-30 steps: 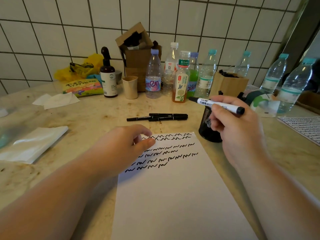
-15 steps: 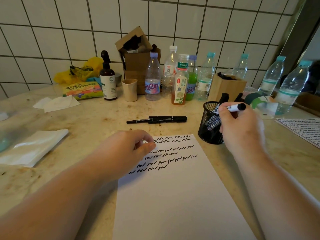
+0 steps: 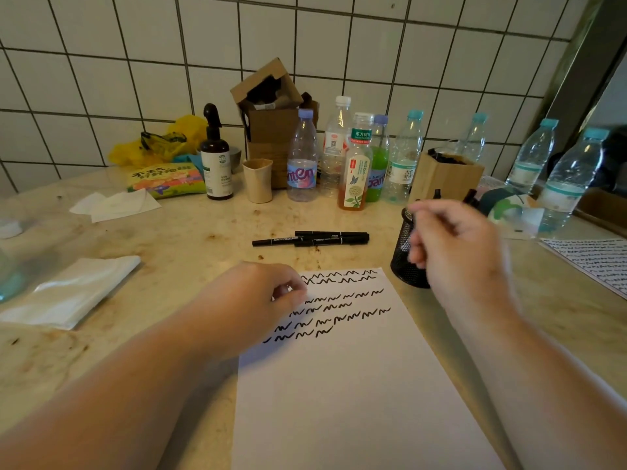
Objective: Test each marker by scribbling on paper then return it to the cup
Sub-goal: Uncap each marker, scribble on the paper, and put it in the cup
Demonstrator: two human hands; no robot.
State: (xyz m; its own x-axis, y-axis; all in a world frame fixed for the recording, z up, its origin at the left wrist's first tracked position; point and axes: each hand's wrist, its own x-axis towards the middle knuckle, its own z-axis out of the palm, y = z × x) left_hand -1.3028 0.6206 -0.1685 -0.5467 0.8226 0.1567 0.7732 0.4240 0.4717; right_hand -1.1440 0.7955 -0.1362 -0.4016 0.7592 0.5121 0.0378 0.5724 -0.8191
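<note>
A white paper sheet (image 3: 356,385) with several rows of black scribbles lies in front of me on the stone table. My left hand (image 3: 251,300) rests on its top left corner, fingers curled under, thumb on the sheet. A black mesh cup (image 3: 402,262) stands at the paper's top right corner, with black marker caps (image 3: 437,194) poking out behind it. My right hand (image 3: 454,245) hovers blurred in front of the cup, fingers loosely curled, with no marker visible in it. Three black markers (image 3: 315,238) lie side by side on the table beyond the paper.
Several bottles (image 3: 353,167), a beige cup (image 3: 258,179), a dark spray bottle (image 3: 215,161) and a cardboard box (image 3: 271,123) line the tiled wall. A wooden box (image 3: 444,178) stands behind the mesh cup. A second scribbled sheet (image 3: 590,259) lies at right, a folded plastic bag (image 3: 68,290) at left.
My right hand carried a white-barrelled marker to the mesh cup, dropped it in, and now pulls back without it. The left hand has stayed on the paper.
</note>
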